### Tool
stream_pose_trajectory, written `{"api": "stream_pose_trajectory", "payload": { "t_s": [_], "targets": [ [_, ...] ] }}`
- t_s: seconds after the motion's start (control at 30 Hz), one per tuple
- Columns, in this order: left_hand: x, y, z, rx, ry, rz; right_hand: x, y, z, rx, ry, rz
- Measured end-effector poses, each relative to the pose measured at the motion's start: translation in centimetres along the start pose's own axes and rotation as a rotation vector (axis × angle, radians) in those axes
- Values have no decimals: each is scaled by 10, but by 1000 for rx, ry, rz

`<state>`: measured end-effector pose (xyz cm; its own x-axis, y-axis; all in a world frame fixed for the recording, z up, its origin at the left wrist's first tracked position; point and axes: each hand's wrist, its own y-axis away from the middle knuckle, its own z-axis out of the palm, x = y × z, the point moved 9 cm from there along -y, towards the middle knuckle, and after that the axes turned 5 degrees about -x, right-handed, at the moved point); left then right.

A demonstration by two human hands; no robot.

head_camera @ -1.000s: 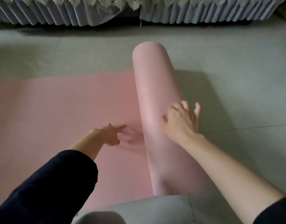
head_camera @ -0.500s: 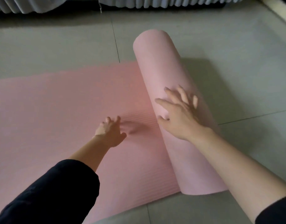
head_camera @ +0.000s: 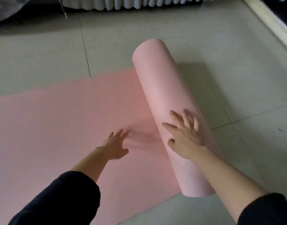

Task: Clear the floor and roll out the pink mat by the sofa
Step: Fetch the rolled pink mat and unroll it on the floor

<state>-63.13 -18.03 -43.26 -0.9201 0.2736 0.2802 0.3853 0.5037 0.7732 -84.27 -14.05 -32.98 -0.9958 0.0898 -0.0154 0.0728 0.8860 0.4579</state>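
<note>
nearest cam: two dark sleeves (head_camera: pixel 61 200), forearms bare, both reaching fwd over the pink mat (head_camera: pixel 58 120).

left hand (head_camera: pixel 114 146) is on or just above the flat unrolled part, palm down, fingers (head_camera: pixel 121 133) apart, gripping nothing. slightly blurred so can't tell if it's pressing the sheet or hovering. it sits just left of the roll, not touching it.

right hand (head_camera: pixel 185 135) lies flat on top of the roll (head_camera: pixel 168 111), fingers spread over the curve, thumb out to the left. open palm contact, not a clamp. contact point is in the near half of the roll.

key relation: roll's long axis runs near-to-far, tilted a bit (near end further right than far end). unrolled sheet is to the left, bare floor (head_camera: pixel 236 88) to the right. so travel dir is rightward, across the axis. right hand is the one on the roll and the nearer one for the push; left is placed to pin the sheet.

judgement: mid-unroll, roll is fat so plenty of mat left. since the push is on the near half only, far end may lag and skew the roll more. prob better w/ both hands spaced along the axis.

beyond the roll: floor tiles look clear in the roll's path. far edge of frame: pleated pale fabric skirt (head_camera: pixel 139 4) w/ dark gap under it, likely the sofa base. pale baseboard-like strip (head_camera: pixel 269 21) top right.
</note>
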Motion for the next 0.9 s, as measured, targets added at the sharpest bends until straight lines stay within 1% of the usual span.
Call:
{"api": "stream_pose_trajectory", "payload": {
  "t_s": [0.1, 0.17, 0.2, 0.23, 0.3, 0.33, 0.37, 0.4, 0.43, 0.5, 0.57, 0.6, 0.63, 0.7, 0.73, 0.8, 0.87, 0.9],
  "targets": [
    [22, -12, 5, 9, -74, 30, 8, -4, -16, 56, 142, 13],
    [30, -17, 3, 12, -120, 12, 22, -10, -38, 119, 245, 105],
    [32, -20, 2, -4, -161, -5, 27, -13, -47, 137, 261, 144],
    [37, -21, 1, -26, -225, -26, 33, -15, -52, 131, 233, 136],
    [42, -23, -3, -68, -322, -84, 28, -17, -41, 43, 115, -31],
    [47, -25, -10, -80, -318, -108, 26, -16, -32, -32, 109, -111],
    [53, -30, -19, -87, -311, -127, 32, -16, -24, -100, 169, -145],
    [63, -38, -28, -92, -315, -129, 48, -17, -16, -132, 251, -122],
    [72, -46, -37, -91, -336, -128, 66, -19, -15, -121, 312, -67],
    [90, -65, -57, -6, -364, -152, 102, -26, -22, 4, 364, 42],
    [112, -88, -75, 165, -279, -136, 129, -33, -30, 134, 377, 124],
    [127, -99, -79, 243, -211, -88, 142, -38, -29, 158, 359, 169],
    [145, -110, -80, 304, -171, -26, 158, -42, -24, 146, 324, 211],
    [191, -135, -70, 365, -147, 100, 194, -49, -8, 123, 266, 227],
    [211, -147, -62, 388, -149, 123, 216, -52, -2, 132, 230, 225],
    [231, -162, -50, 446, -183, 65, 263, -54, -3, 178, 98, 262],
    [246, -175, -41, 475, -231, -60, 314, -50, -10, 257, -52, 303],
    [250, -177, -43, 484, -247, -118, 329, -50, -15, 300, -79, 284]
  ]
}}
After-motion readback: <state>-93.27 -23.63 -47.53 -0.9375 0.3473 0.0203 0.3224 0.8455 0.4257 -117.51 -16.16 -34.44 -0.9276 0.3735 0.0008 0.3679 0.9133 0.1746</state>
